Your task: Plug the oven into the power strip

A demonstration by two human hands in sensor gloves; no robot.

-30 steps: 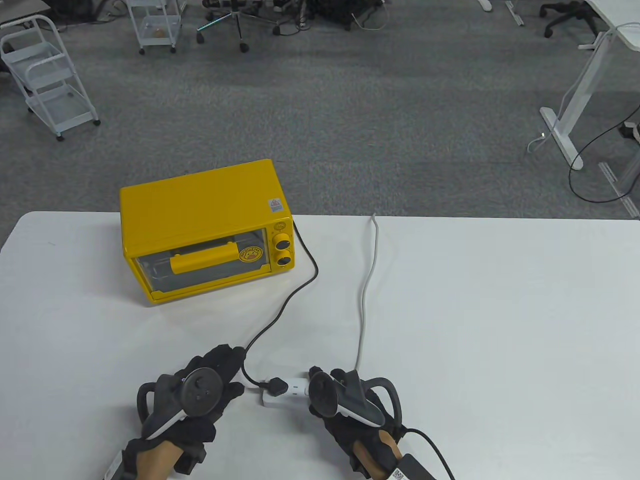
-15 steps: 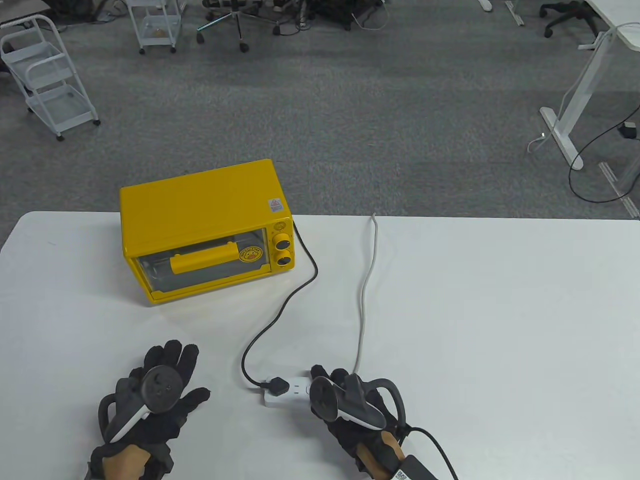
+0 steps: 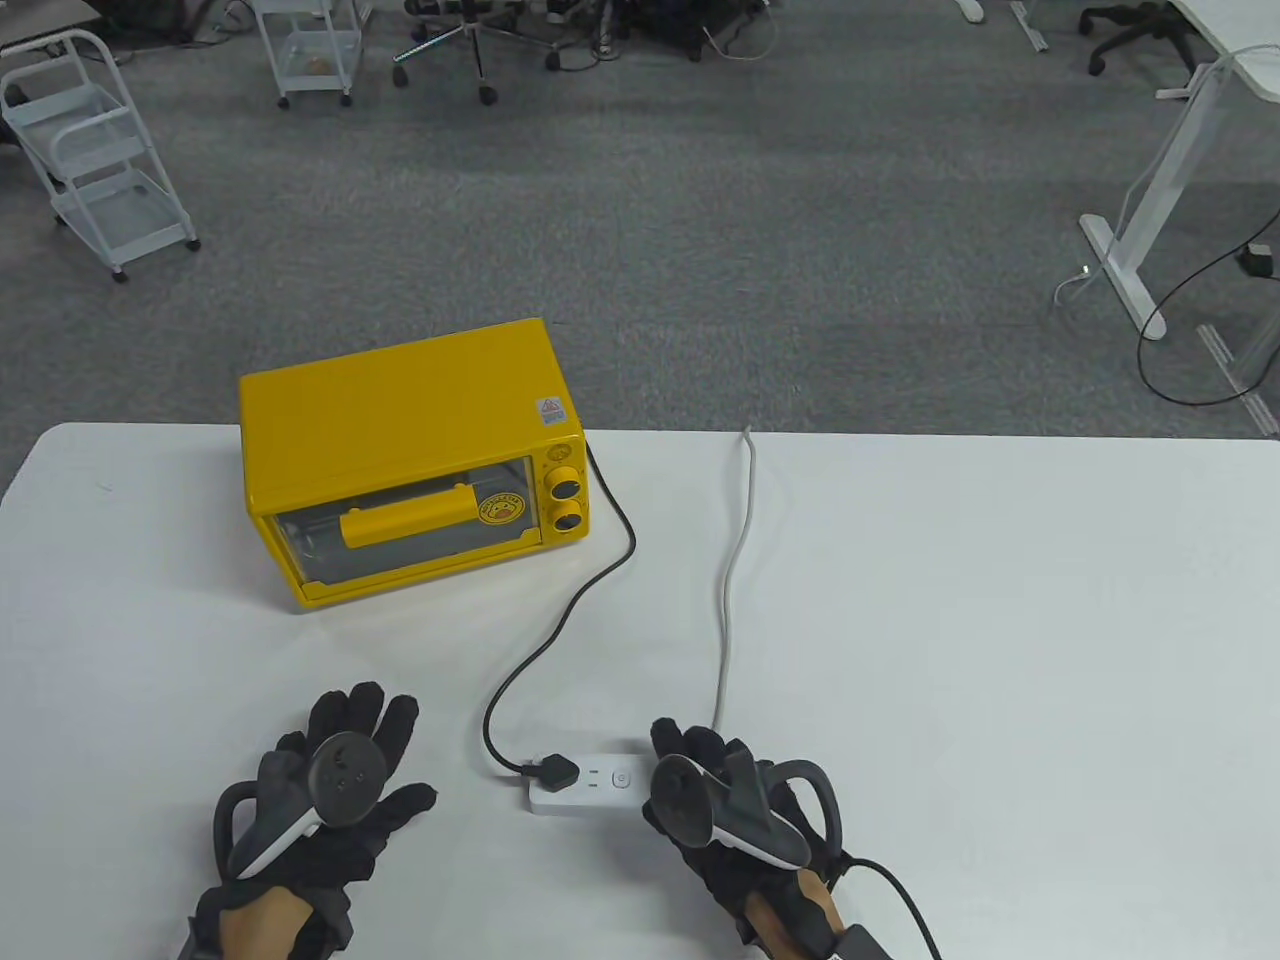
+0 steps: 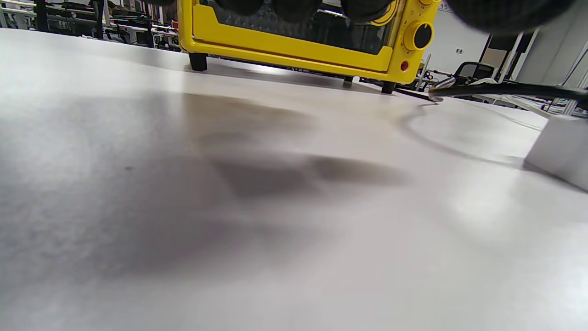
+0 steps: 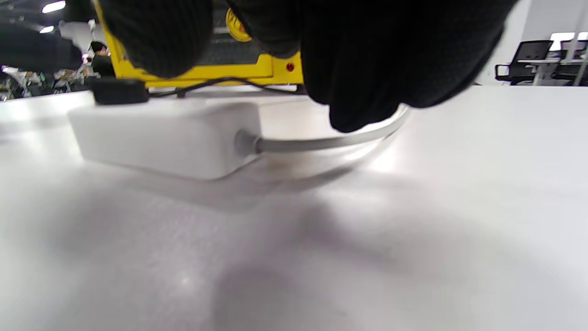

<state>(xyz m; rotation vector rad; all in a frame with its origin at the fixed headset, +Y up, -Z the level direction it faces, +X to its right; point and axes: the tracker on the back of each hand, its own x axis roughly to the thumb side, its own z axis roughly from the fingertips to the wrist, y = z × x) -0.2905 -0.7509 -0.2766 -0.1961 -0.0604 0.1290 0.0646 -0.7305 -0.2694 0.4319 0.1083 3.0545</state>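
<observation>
The yellow oven [image 3: 410,460] stands at the table's back left. Its black cord [image 3: 560,620] runs forward to a black plug [image 3: 553,771] seated in the left end of the white power strip [image 3: 590,790]. My left hand [image 3: 350,735] lies open with fingers spread on the table, well left of the plug, holding nothing. My right hand [image 3: 695,750] is just right of the strip, apart from it, fingers loose above its grey cable [image 3: 728,620]. In the right wrist view the strip [image 5: 161,138], plug [image 5: 120,91] and cable [image 5: 321,143] sit under my fingers [image 5: 367,69].
The table [image 3: 1000,650] is white; its far edge runs just behind the oven. The left wrist view shows the oven's front [image 4: 298,41], the black cord [image 4: 505,88] and a corner of the strip [image 4: 560,151]. Carts and desks stand on the floor beyond.
My left hand let go at the plug, drew back to the left and spread its fingers. My right hand slid right off the strip, uncovering its right end. The plug stays seated.
</observation>
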